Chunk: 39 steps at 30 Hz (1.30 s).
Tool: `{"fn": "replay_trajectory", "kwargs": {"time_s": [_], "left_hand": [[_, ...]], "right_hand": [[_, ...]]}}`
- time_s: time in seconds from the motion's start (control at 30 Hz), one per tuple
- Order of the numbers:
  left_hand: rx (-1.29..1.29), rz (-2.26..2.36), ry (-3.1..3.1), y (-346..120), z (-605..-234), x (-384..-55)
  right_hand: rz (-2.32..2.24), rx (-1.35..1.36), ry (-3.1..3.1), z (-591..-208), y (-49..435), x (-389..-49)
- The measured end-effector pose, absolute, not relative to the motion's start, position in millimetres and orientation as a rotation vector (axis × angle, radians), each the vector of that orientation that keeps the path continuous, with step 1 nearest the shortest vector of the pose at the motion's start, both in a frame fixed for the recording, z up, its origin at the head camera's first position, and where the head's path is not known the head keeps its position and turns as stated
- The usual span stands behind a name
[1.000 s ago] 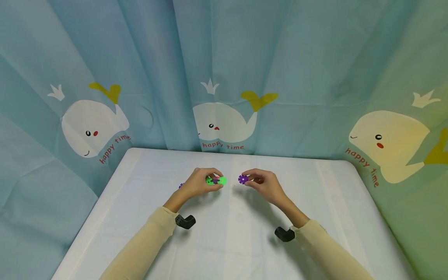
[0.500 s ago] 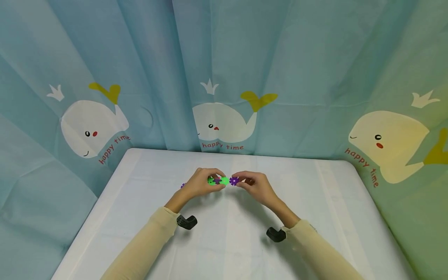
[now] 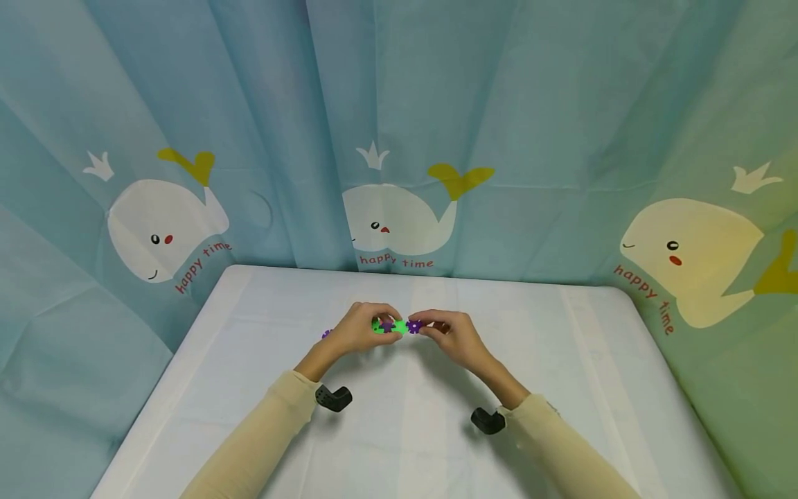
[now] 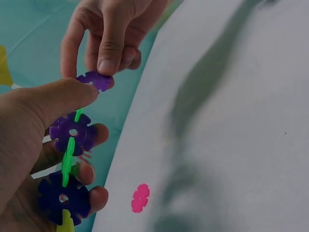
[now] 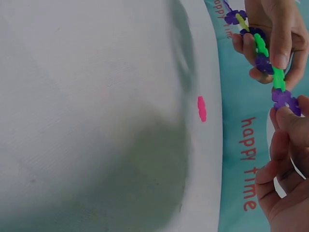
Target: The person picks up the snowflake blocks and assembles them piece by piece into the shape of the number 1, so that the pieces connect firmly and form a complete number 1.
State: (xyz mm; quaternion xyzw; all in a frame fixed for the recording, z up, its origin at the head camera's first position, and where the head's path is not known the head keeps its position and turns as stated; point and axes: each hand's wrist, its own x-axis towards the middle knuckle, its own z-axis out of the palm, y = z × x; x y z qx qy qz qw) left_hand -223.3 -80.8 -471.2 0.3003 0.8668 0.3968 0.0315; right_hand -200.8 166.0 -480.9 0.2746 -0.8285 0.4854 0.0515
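Observation:
My left hand [image 3: 361,327] grips a chain of slotted snowflake discs, purple and green by turns, with a yellow disc [image 4: 66,221] further along. Its thumb presses near the chain's right end, at a bright green disc [image 3: 400,326]. From the other side, my right hand [image 3: 460,339] pinches a purple snowflake disc [image 5: 285,100] between thumb and fingertips. That disc's edge meets the green one; how deep the slots sit cannot be told. Part of the chain is hidden behind the left hand, and a purple end [image 3: 327,334] shows past it. Both hands are above the table.
A pink snowflake disc [image 4: 140,198] lies on the white tabletop [image 3: 530,360], under the hands. A blue curtain [image 3: 536,138] with printed whales hangs just behind the table's far edge. Black wrist cameras sit at both cuffs.
The right hand has moved left, bringing its purple disc from a gap away up against the green disc. The left hand has shifted only slightly right.

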Motion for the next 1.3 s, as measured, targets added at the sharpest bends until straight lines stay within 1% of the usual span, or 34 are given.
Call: {"fn": "replay_trajectory", "kwargs": {"time_s": [0.6,0.8,1.13,1.3], "left_hand": [[0.868,1.326,2.594,-79.3,-479.3,-219.7],[0.797,1.370,2.562,-79.3,-476.7,-219.3],[0.784,1.380,2.507,-80.1,-477.3,-216.7],[0.784,1.412,2.456,-79.8,-476.8,-215.7]], "right_hand": [[1.559,0.871,-2.464,-488.2,167.1,-193.9],[1.514,0.830,-2.487,-487.6,166.7,-192.4],[1.485,0.807,-2.494,-487.8,166.5,-188.5],[1.559,0.772,-2.451,-487.4,165.1,-187.3]]}}
